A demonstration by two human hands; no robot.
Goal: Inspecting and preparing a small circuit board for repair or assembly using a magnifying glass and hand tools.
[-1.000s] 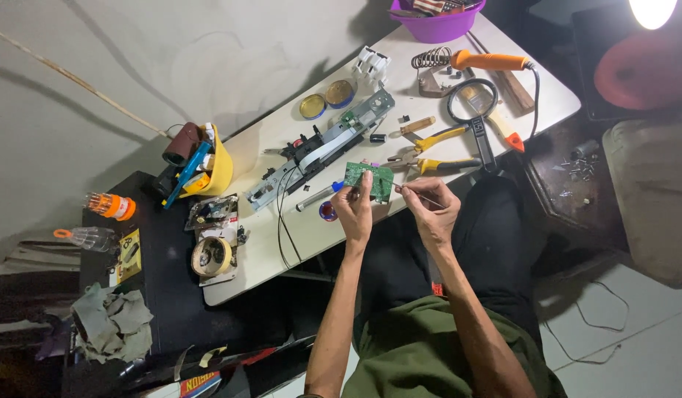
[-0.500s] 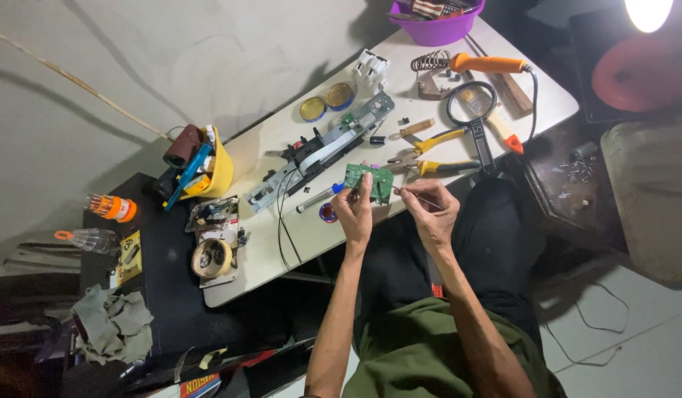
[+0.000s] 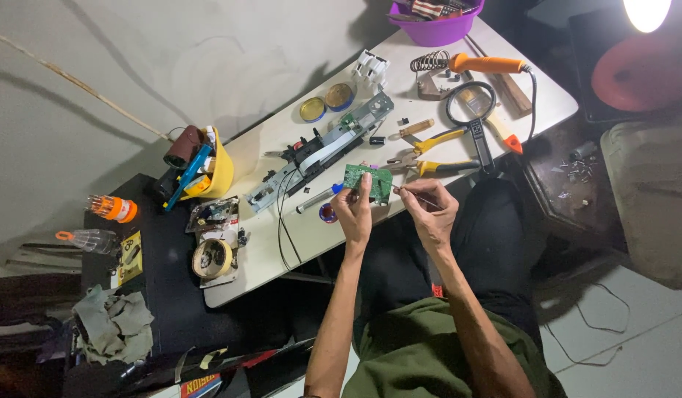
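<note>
My left hand (image 3: 354, 212) holds a small green circuit board (image 3: 369, 182) upright by its lower edge, just above the front edge of the white table (image 3: 311, 236). My right hand (image 3: 428, 209) is beside it, fingers pinched on a thin metal tool (image 3: 414, 196) whose tip points toward the board. Behind the board lies a long dismantled mechanism with a white ribbon cable (image 3: 319, 151). A blue-handled screwdriver (image 3: 316, 199) lies just left of my left hand.
Yellow-handled pliers (image 3: 429, 153), a magnifying glass (image 3: 470, 105), an orange soldering iron on a coil stand (image 3: 482, 65), two round tins (image 3: 326, 103) and a purple bowl (image 3: 436, 22) sit on the table. A yellow cup of tools (image 3: 208, 168) and tape roll (image 3: 211, 257) are left.
Both hands stay at the board with only slight shifts; the right hand's tool remains near the board's right edge.
</note>
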